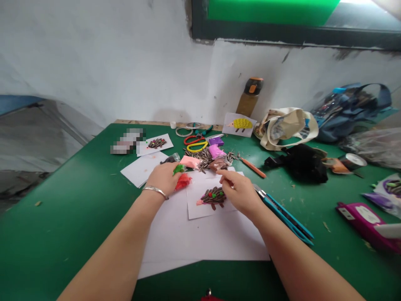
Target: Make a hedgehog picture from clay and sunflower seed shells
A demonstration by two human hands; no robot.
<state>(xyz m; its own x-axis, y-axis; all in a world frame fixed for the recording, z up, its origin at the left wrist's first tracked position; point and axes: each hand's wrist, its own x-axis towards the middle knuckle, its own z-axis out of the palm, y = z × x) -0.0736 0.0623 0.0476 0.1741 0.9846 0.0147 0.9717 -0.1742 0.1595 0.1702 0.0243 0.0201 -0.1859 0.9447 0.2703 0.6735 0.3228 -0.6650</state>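
- Green table (78,200) against a white wall (125,62); I view both from above.
- At left, one seed-hedgehog card (156,144) lies beyond blank paper.
- My left hand (163,177) reaches forward, palm down, wrist in a silver bangle (156,191). Its fingers curve over one green packet (179,168), beside one red packet (183,181); their undersides are hidden, so I cannot tell how firm the grip is.
- Centre: one dark, one salmon, one brown, one pink and one purple packet around loose seeds (203,158).
- Between my hands, one hedgehog picture (214,196) lies flat on white paper (200,238).
- My right hand (239,190) angles inward above its right edge, index finger and thumb narrowly apart; whether they pinch anything, I cannot tell.
- Rightward: one orange-handled tool (253,168), one black bag (307,164), one magenta device (366,223).
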